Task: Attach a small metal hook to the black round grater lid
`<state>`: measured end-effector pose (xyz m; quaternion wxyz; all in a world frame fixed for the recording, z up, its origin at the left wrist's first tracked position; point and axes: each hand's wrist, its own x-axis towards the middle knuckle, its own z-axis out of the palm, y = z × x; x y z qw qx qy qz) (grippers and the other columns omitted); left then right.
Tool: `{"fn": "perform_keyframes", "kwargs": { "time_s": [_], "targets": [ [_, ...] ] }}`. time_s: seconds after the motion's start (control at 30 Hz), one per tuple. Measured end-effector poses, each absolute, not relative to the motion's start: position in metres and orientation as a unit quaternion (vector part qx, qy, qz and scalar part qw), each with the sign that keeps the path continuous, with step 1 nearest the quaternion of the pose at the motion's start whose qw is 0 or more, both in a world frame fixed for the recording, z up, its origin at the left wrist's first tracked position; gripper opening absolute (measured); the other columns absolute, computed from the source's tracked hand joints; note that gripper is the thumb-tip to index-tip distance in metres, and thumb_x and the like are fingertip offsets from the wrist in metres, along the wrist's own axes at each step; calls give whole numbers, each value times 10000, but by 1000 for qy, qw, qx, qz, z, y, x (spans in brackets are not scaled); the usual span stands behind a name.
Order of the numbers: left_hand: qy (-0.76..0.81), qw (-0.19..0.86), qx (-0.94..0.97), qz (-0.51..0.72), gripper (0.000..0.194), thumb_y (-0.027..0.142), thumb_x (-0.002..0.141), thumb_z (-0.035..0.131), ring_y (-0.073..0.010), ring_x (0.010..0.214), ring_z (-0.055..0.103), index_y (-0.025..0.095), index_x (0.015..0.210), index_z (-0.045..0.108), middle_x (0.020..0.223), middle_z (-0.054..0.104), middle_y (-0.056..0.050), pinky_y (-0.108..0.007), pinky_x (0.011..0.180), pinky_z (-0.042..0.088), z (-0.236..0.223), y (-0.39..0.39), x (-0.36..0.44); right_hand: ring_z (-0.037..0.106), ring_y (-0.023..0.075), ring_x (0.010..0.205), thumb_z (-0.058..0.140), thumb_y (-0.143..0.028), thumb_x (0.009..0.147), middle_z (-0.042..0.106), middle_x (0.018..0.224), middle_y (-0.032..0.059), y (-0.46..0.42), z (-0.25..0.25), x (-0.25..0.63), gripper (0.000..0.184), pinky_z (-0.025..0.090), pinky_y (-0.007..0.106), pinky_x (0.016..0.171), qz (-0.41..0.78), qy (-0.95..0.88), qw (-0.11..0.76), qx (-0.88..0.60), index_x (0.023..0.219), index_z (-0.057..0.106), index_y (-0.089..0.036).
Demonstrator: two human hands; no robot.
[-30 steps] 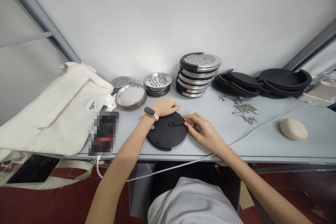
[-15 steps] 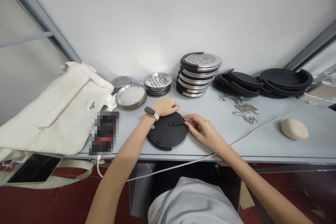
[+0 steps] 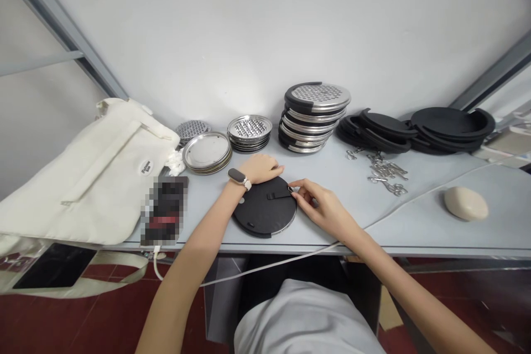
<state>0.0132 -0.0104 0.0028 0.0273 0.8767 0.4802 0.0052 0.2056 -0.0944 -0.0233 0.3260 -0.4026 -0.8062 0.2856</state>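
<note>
A black round disc point(image 3: 265, 213) with a silver rim lies flat on the table in front of me. A short black strap point(image 3: 280, 195) sits on its upper face. Wearing a wristband, my left hand point(image 3: 260, 168) is bent over the disc's far edge, holding it; some of its fingertips are hidden. At the disc's right edge, my right hand point(image 3: 317, 202) pinches a small metal clip point(image 3: 290, 189) at the strap's end between thumb and fingers. Several similar loose metal clips point(image 3: 388, 170) are scattered to the right.
Behind stand a tall stack of black-and-silver grater discs point(image 3: 315, 119), metal grater plates point(image 3: 249, 131) and plain metal lids point(image 3: 207, 152). Black round covers point(image 3: 448, 127) sit at the right, near a beige rounded object point(image 3: 465, 203). A cream bag point(image 3: 83, 177) and white cable point(image 3: 282, 261) are close by.
</note>
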Motion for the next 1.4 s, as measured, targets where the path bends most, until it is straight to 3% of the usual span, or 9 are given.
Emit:
{"fn": "perform_keyframes", "kwargs": {
  "time_s": [0.87, 1.03, 1.4],
  "targets": [
    [474, 8, 881, 2, 573, 490, 905, 244, -206, 716, 610, 160, 738, 682, 760, 667, -99, -284, 621, 368, 3, -11, 13, 441, 118, 529, 399, -265, 918, 468, 634, -33, -96, -24, 205, 203, 383, 232, 558, 291, -809, 314, -403, 1085, 493, -199],
    [471, 6, 882, 1, 567, 482, 908, 245, -207, 721, 612, 162, 747, 684, 766, 669, -100, -285, 628, 374, 3, -11, 13, 422, 117, 514, 394, -274, 920, 439, 603, -43, -97, -24, 207, 157, 372, 232, 546, 288, -802, 315, -418, 999, 512, -206],
    [474, 3, 881, -3, 569, 491, 905, 240, -208, 725, 614, 169, 760, 685, 772, 672, -95, -289, 639, 378, 4, -11, 14, 573, 164, 731, 391, -227, 925, 586, 826, 42, -95, -28, 205, 224, 442, 274, 693, 277, -797, 350, -407, 1137, 455, -197]
  ]
}}
